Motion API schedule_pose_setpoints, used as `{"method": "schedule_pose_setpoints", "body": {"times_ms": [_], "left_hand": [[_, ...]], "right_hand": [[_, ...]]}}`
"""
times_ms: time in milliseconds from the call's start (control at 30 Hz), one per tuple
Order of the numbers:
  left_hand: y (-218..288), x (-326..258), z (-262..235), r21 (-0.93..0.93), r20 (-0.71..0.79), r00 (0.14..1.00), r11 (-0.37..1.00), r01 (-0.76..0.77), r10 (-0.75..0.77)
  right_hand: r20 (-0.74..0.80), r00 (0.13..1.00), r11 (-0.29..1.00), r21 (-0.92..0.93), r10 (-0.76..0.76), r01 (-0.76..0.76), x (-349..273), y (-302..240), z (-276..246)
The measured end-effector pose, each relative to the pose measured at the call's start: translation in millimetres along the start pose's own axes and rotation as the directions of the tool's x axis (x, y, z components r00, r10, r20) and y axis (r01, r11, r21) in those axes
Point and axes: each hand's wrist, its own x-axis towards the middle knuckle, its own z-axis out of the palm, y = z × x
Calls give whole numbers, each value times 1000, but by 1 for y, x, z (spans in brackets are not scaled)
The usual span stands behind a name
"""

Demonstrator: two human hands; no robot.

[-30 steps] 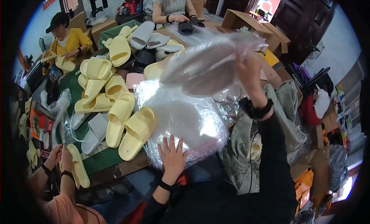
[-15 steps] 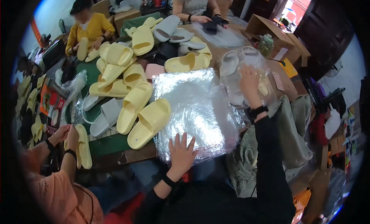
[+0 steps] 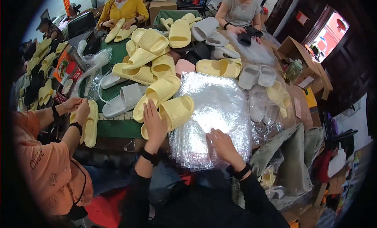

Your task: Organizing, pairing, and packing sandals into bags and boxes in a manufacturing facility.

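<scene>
My left hand (image 3: 154, 125) lies with its fingers stretched over the near pair of yellow slippers. Its fingertips reach between one yellow slipper (image 3: 161, 92) and the nearer yellow slipper (image 3: 177, 111), and part of the nearer one is hidden behind the hand. On the stack of clear plastic bags (image 3: 212, 96) rests my right hand (image 3: 224, 146), fingers slightly bent and apart, touching the shiny top sheet. A grey slipper (image 3: 125, 100) sits left of the yellow pair.
Many yellow slippers (image 3: 151, 41) are piled at the back. Bagged grey slippers (image 3: 249, 77) lie right of the stack. Beside me, a co-worker in an orange shirt (image 3: 51, 161) works near a yellow pair. Two people sit across the table. An olive cloth sack (image 3: 288, 161) hangs at right.
My right hand has come from the bagged slippers at right onto the plastic bags. My left hand has moved from the bags to the yellow slippers. The whole view has shifted.
</scene>
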Motion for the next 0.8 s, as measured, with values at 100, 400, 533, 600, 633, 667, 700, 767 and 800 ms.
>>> {"method": "schedule_pose_setpoints", "body": {"times_ms": [100,400,533,600,633,667,700,767,800], "left_hand": [[-31,23,7,71,208,978,997,-44,28],[-20,30,9,-231,122,992,970,70,-42],[37,23,-4,-440,116,992,893,92,-44],[70,23,-12,-423,282,951,874,241,-126],[96,25,-26,-537,443,880,734,415,-174],[95,19,-29,-606,375,921,725,327,-102],[103,22,-29,-538,392,917,790,293,-73],[112,17,-34,-573,462,886,749,331,-38],[125,23,-46,-642,599,799,567,516,-50]], "right_hand": [[61,989,988,-84,132,-127,4,-22,-3],[39,999,998,-54,36,-34,-3,-5,12],[37,998,996,70,59,-61,-3,-2,11],[-61,997,992,-115,-54,47,-8,12,16],[46,998,995,83,-51,47,-4,31,19],[-8,990,986,92,-139,139,3,16,12],[-2,981,976,101,-193,192,3,17,9],[-5,972,964,130,-234,233,-2,11,15],[-12,969,960,133,-247,246,-6,12,17]]}}
